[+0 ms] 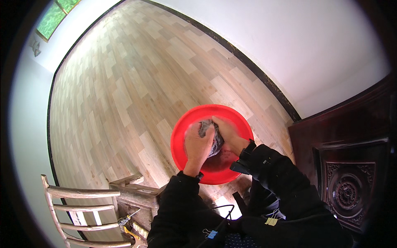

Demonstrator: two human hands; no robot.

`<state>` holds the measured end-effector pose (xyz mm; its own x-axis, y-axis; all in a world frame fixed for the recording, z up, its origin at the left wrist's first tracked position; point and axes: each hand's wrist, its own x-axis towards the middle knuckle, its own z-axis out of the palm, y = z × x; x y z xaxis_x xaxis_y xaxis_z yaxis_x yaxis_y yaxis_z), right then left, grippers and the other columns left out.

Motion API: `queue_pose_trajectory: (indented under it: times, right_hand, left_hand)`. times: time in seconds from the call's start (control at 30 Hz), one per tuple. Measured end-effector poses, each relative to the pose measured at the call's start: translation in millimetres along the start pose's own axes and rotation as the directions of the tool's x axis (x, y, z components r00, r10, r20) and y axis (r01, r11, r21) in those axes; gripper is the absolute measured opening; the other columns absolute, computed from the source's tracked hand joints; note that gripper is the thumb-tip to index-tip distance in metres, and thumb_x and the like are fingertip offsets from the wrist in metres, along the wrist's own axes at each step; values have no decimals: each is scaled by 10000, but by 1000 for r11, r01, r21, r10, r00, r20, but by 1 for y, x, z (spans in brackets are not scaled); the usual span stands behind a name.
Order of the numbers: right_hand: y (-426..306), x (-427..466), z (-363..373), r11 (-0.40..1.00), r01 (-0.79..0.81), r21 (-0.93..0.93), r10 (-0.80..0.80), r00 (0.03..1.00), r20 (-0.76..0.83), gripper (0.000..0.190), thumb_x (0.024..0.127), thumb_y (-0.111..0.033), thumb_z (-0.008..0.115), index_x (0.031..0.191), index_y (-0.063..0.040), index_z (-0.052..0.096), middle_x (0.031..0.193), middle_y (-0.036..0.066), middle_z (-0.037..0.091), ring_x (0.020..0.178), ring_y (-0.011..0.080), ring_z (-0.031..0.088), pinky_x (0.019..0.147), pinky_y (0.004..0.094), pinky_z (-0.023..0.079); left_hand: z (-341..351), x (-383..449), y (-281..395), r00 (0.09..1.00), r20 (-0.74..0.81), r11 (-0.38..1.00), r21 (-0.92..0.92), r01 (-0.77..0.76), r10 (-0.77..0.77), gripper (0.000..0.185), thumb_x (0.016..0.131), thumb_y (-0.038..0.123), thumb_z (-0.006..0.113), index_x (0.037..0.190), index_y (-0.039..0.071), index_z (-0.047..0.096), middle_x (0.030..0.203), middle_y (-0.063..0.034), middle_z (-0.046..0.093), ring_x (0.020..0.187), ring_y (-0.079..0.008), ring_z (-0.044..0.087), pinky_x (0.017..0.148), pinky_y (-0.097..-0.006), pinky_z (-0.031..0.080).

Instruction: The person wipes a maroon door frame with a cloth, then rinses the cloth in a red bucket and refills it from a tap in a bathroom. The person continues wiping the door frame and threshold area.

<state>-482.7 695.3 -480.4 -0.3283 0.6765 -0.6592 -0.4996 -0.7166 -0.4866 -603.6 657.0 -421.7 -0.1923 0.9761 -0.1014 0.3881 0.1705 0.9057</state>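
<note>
A red plastic basin (179, 130) stands on the floor in front of me. Both my hands are inside its rim, gripping a wet-looking grey cloth (218, 141) bunched between them. My left hand (200, 144) covers the near left side of the cloth, with its thumb lying across the top. On the far right side, my right hand (228, 133) closes around it, its fingers partly hidden by the cloth. Reddish, murky liquid seems to lie in the bottom of the basin, though its depth cannot be told.
A wooden chair (85, 193) stands at the lower left, with a screwdriver (125, 219) and a yellow-handled tool (132, 233) on its seat. A carved dark wooden door (344, 186) is close on my right. Wood-look floor (130, 93) stretches ahead between white walls (279, 40).
</note>
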Motion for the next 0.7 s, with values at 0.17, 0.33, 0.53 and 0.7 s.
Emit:
queue_pose_trajectory:
  times: [0.17, 0.33, 0.53, 0.7]
  right_hand:
    - [7, 5, 0, 993, -15, 119, -2, 990, 143, 361, 1043, -388, 506, 1088, -85, 697, 1003, 99, 733, 891, 263, 681, 810, 449, 563]
    - [11, 6, 0, 971, 122, -207, -121, 993, 18, 379, 1043, -370, 486, 1091, -68, 708, 1018, 97, 737, 869, 253, 687, 802, 420, 563]
    - [3, -20, 13, 664, 190, -724, -346, 936, -72, 442, 1027, -341, 425, 1078, -1, 701, 1064, 301, 686, 972, 423, 689, 855, 500, 512]
    - [-15, -51, 21, 178, 429, -886, -560, 784, 267, 433, 973, -338, 477, 1050, 28, 695, 995, 310, 678, 984, 436, 674, 893, 496, 506]
  left_hand:
    - [12, -6, 0, 977, -28, 970, 130, -208, 213, 219, 924, 259, 662, 989, 50, 660, 937, -212, 681, 898, -423, 650, 770, -504, 513]
    - [16, 0, -7, 976, -65, 968, 156, -198, 210, 200, 956, 256, 619, 995, 65, 662, 909, -220, 682, 897, -432, 651, 773, -517, 508]
    - [8, 21, -22, 998, -1, 981, 184, -68, 70, 341, 990, 346, 534, 953, 41, 682, 905, -235, 689, 858, -459, 657, 773, -551, 507]
    - [-24, 32, -24, 995, 91, 915, 403, -2, -38, 343, 969, 335, 555, 964, 46, 739, 949, -249, 691, 951, -450, 657, 837, -523, 510]
